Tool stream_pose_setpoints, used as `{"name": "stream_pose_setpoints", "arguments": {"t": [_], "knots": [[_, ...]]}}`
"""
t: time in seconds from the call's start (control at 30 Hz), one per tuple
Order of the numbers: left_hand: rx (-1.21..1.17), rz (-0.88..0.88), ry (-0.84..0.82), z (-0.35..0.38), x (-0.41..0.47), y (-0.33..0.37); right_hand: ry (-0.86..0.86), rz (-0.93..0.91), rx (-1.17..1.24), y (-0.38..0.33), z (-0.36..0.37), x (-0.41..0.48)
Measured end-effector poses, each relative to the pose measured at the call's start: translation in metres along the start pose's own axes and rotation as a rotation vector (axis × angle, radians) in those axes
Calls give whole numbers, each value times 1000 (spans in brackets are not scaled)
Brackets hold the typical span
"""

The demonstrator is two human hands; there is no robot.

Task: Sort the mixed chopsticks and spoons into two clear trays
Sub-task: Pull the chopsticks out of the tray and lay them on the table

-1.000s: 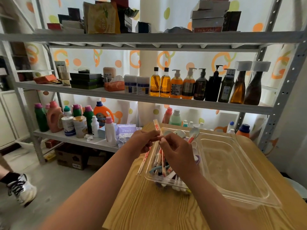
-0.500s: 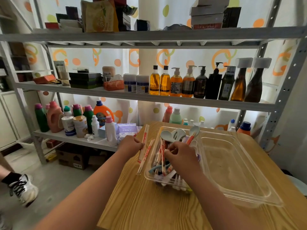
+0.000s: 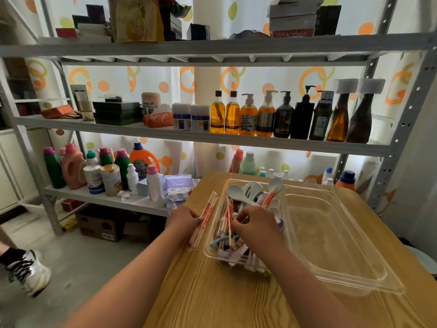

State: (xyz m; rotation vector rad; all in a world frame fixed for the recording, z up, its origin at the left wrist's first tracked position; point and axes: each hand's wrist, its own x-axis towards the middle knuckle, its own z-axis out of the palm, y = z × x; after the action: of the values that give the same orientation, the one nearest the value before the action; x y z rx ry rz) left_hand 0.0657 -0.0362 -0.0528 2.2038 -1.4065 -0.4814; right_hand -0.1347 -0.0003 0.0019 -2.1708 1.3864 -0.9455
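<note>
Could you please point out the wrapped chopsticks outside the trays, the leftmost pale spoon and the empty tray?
wrapped chopsticks (image 3: 209,207), head view, upper stretch of the wrapper.
leftmost pale spoon (image 3: 234,192), head view, its bowl.
empty tray (image 3: 331,233), head view, its bare floor.

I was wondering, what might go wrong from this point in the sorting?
1. The wrapped chopsticks held by the left hand lie on the table near its left edge; they may slide off.
2. The right hand digs in the crowded small tray; the spoons propped at its far end could tip out.
</note>
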Motion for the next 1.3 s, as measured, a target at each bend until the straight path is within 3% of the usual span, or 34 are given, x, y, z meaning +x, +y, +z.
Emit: {"name": "stream_pose_setpoints", "arguments": {"t": [0.4,0.93,1.13,1.23,1.3], "knots": [[49,-25,67,6,-3,-2,-45,51,-66,0,11,2],[-36,147,229,-15,-13,31,-112,212,-134,-5,16,4],[-85,182,208,-17,-16,38,-128,240,97,-5,8,3],[-103,174,212,-17,-18,40,-172,390,346,-4,3,4],[-122,176,199,-18,-19,42,-181,546,649,-6,-3,5]]}}
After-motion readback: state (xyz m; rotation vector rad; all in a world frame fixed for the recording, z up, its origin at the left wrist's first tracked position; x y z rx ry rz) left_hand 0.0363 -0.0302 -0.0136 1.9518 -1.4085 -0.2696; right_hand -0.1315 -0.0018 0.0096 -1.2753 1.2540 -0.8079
